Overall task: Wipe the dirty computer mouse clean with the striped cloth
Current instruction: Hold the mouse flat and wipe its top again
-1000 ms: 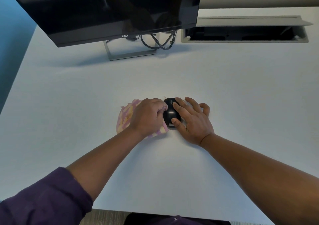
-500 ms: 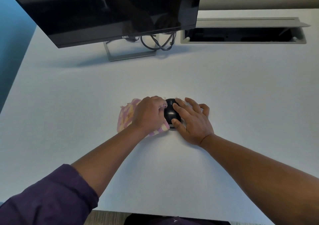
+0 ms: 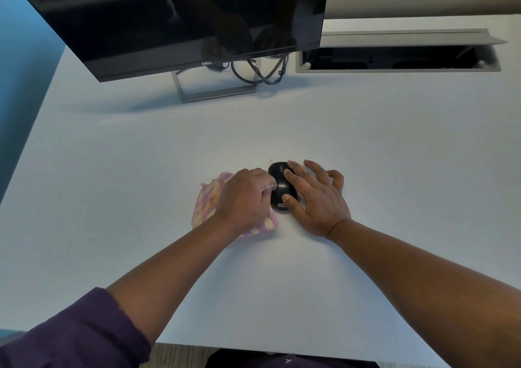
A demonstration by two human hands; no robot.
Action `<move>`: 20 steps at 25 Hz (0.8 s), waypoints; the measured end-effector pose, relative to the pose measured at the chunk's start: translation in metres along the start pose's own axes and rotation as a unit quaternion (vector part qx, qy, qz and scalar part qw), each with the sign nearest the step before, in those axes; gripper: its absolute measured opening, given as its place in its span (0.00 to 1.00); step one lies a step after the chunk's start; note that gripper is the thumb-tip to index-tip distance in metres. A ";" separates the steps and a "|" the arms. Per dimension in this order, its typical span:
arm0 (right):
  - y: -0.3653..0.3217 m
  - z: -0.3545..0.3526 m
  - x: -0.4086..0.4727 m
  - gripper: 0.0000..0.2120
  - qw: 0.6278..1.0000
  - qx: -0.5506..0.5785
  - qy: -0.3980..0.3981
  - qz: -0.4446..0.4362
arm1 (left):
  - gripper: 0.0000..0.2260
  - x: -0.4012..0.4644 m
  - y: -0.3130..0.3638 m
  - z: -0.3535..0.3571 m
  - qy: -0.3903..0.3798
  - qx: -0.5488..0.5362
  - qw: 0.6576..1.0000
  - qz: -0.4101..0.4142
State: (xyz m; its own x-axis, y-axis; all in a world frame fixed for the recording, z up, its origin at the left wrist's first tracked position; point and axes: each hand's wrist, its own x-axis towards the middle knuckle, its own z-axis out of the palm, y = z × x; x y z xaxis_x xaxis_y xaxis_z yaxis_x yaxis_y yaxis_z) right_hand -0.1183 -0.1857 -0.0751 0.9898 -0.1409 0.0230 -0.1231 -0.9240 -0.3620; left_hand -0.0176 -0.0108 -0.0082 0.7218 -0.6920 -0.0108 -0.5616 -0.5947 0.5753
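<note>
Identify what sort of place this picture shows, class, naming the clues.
Probably an office workstation: a black flat-screen monitor on a white desk, a grey recessed cable box, and a black computer mouse.

The left hand (image 3: 242, 195) hides much of the striped cloth (image 3: 204, 204).

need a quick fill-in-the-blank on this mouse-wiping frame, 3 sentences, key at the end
1. The left hand grips the striped ____, pressing it to the side of the mouse.
2. The right hand steadies the mouse with its ____ on the near end.
3. Behind the hands, on the table, stands a dark ____ on a metal stand.

Missing words: cloth; thumb; monitor
</note>
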 end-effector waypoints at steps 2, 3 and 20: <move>0.000 0.000 -0.001 0.28 1.000 0.000 0.003 0.001 | 0.08 -0.006 0.004 -0.005 -0.024 -0.005 1.000 -0.012; 0.000 0.000 -0.001 0.28 1.000 -0.001 0.004 0.001 | 0.08 -0.008 0.004 -0.007 -0.037 -0.018 0.998 -0.040; 0.001 0.002 -0.001 0.27 1.000 0.004 0.003 0.005 | 0.07 0.016 -0.006 0.000 0.008 -0.041 0.989 -0.139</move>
State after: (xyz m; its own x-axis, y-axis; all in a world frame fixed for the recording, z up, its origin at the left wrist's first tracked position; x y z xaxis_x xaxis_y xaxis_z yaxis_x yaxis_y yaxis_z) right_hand -0.1192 -0.1853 -0.0772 0.9879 -0.1530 0.0250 -0.1331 -0.9196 -0.3697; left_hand -0.0031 -0.0183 -0.0116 0.8508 -0.4991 -0.1648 -0.3058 -0.7251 0.6170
